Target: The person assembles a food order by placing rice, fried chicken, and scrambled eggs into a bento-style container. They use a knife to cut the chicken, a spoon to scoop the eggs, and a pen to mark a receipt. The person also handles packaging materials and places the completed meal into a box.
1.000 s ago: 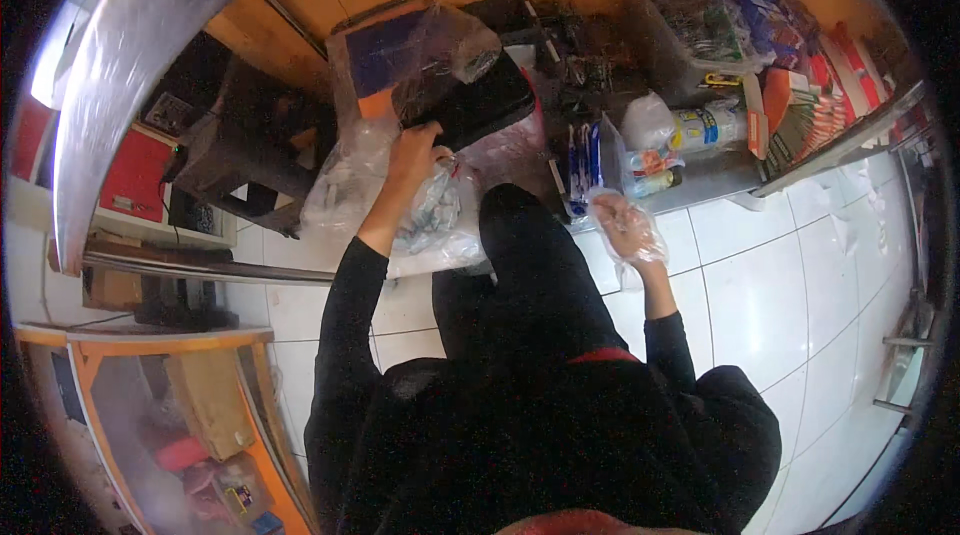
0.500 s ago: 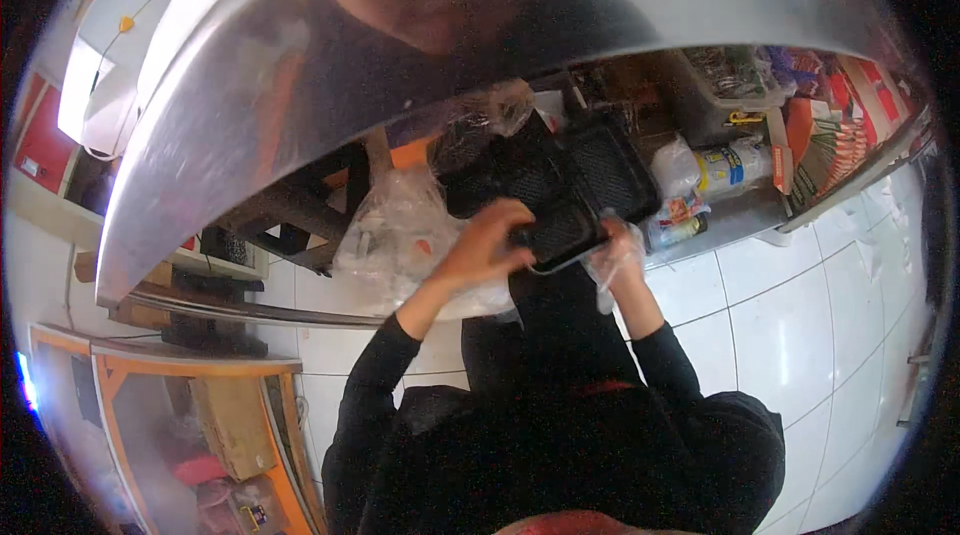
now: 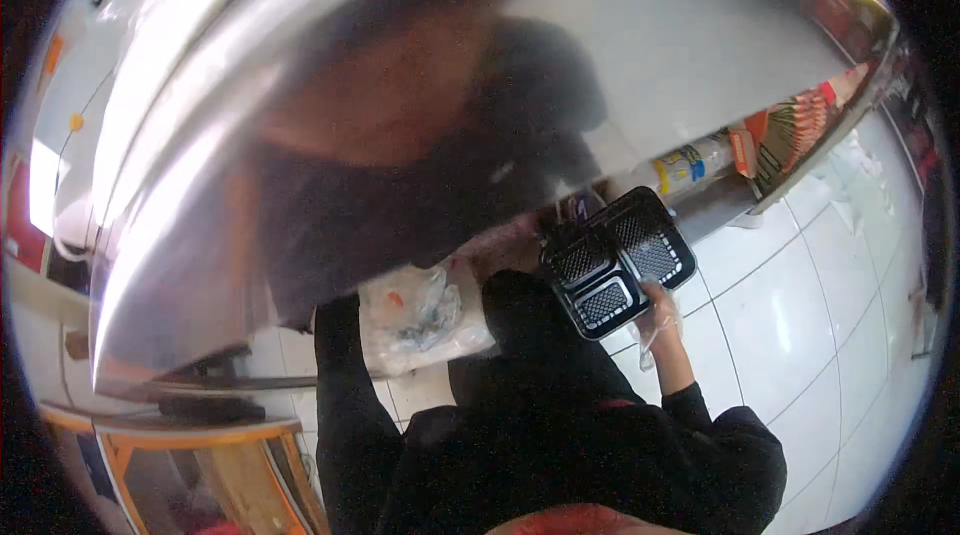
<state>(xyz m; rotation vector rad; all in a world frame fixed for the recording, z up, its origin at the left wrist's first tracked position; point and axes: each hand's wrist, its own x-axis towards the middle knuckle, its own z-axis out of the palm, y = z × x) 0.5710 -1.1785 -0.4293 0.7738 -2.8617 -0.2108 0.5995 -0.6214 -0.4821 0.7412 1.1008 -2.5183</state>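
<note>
At the lower right, my right hand [image 3: 658, 317] wears a clear plastic glove and grips a black plastic food tray [image 3: 612, 257] by its near edge. The tray has several compartments with a textured bottom and is tilted, its open side toward me. Of my left arm only the black sleeve [image 3: 350, 345] shows; the hand is hidden beneath the shiny metal counter [image 3: 420, 135]. A clear plastic bag [image 3: 425, 320] with whitish contents lies between that sleeve and my knee.
The metal counter's edge overhangs the shelf in front of me. On that shelf stand a clear container with a yellow and blue label [image 3: 690, 167] and a stack of red and green printed packets [image 3: 800, 130]. An orange-framed cabinet [image 3: 200, 435] stands at lower left. White floor tiles [image 3: 790, 305] lie to the right.
My left hand has let go of the tray and gone out of sight under the counter. The right hand has drawn the tray nearer and to the right. My view has moved closer to the counter.
</note>
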